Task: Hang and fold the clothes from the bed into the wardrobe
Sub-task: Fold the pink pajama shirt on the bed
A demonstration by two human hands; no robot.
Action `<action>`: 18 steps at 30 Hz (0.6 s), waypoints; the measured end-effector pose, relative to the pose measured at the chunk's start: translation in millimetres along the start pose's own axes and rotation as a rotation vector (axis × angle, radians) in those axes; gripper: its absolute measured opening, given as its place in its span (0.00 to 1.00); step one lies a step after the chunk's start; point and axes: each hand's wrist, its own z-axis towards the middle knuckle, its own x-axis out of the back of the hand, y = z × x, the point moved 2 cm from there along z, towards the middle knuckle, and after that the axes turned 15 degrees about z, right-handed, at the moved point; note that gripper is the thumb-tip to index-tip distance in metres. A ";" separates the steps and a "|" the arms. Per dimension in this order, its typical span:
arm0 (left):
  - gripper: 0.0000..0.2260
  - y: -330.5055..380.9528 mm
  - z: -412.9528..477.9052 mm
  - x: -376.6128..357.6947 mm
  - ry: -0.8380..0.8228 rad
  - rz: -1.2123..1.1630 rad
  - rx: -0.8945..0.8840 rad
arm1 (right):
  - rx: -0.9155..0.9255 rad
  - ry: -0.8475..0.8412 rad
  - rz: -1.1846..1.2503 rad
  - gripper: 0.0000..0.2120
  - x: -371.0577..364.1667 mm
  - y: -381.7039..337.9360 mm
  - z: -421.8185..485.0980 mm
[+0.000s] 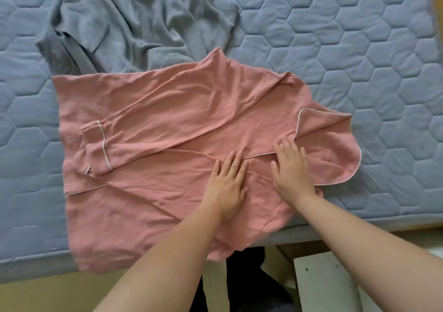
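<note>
Head view has both my hands flat on the pink pyjama shirt [167,124]. My left hand [227,182] and right hand [291,167] lie palm down with straight fingers, gripping nothing, pressing the cloth on either side of the button [246,152]. The shirt lies spread on the quilted bed [359,35] with one sleeve [96,143] folded across its front. Its near edge hangs over the side of the mattress.

That overhang worries me most: if I ease off, I judge its weight could drag the soft cloth toward the floor and undo the fold. Sliding my palms instead of lifting them could push wrinkles ahead of them or knock the sleeve askew. The collar [335,143] sits rumpled, so folding over it might set a crease. The far edge touches the crumpled grey garment [134,21], which may come along when I lift.

Count: two hands, one pink shirt, one grey garment, one folded sleeve showing, one button I can make out.
</note>
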 end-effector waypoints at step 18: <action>0.31 90.6 103.5 56.7 -0.161 -0.042 -0.122 | -0.702 0.419 0.589 0.03 89.3 121.2 12.9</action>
